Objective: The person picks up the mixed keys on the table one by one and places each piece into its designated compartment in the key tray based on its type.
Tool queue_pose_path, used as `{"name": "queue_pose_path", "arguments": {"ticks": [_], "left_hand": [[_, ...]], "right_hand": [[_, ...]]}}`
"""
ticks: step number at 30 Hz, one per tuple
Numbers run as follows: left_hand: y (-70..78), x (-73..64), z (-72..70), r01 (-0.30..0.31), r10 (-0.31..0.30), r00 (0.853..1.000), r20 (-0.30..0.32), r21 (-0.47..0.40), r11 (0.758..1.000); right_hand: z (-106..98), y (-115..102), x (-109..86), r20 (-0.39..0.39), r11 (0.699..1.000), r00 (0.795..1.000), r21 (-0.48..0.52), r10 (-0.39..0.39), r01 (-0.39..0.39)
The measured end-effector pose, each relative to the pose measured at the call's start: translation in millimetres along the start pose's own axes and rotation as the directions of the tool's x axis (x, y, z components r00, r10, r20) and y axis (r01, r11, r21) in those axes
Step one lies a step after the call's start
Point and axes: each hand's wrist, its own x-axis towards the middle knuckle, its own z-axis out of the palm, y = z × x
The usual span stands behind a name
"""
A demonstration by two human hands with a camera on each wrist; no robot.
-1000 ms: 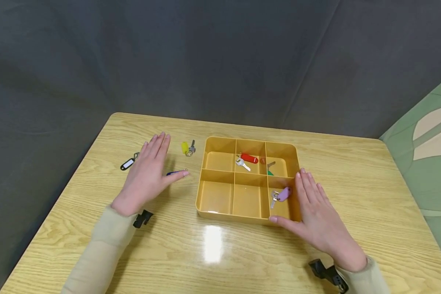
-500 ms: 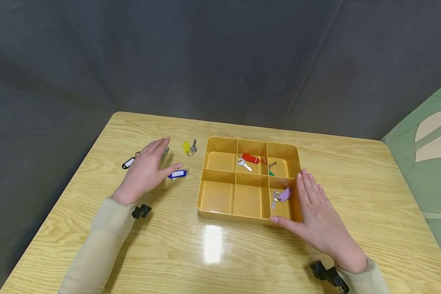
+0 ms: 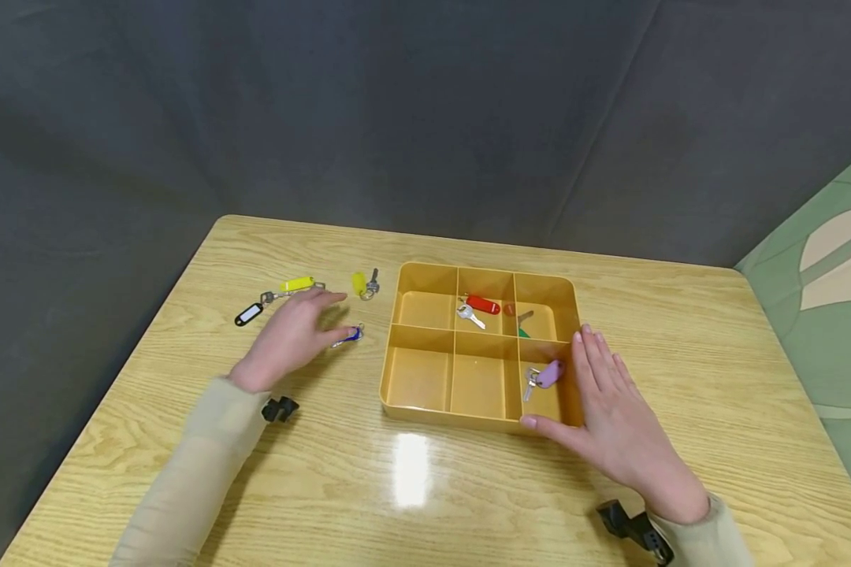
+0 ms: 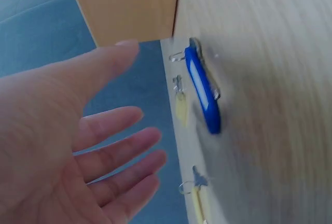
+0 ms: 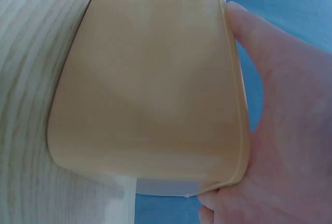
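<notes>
The left hand, thumb held apart from the fingers, hovers close to the blue tag, which lies on the table left of the box. The right hand, fingers straight, rests against the box's right side. The purple tag lies inside, near right.

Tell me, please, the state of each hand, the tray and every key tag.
Tray: upright on table
Left hand: fingers parted, holding nothing
Right hand: fingers straight, touching the tray
Blue tag: on table, ungripped
Black tag: on table
Left yellow tag: on table
Right yellow tag: on table
Red tag: in tray
Purple tag: in tray
Green tag: in tray, partly hidden
</notes>
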Motion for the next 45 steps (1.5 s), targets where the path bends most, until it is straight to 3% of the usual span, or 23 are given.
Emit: {"name": "queue_pose_path", "arguments": {"ticks": [11,20,36,45], "left_hand": [[1.8,-0.1,11.2,0.087,-0.081,0.991,0.106,-0.052,0.995],[-1.4,0.5,17.7,0.134,-0.124,0.985,0.122,-0.076,0.988],[1.4,3.9,17.5,0.218,-0.185,0.969,0.166,-0.207,0.954],[0.2,3.9,16.9,0.212,-0.174,0.968,0.180,-0.222,0.952]], "right_hand": [[1.6,-1.8,0.8,0.002,1.000,1.000,0.009,-0.004,0.004],[2.4,-2.2,0.7,0.007,1.000,1.000,0.012,0.002,-0.002],[2.3,0.7,-0.2,-0.004,1.000,1.000,0.021,0.006,-0.006],[2.4,1.1,-0.8,-0.009,1.000,1.000,0.024,0.000,0.001]]}}
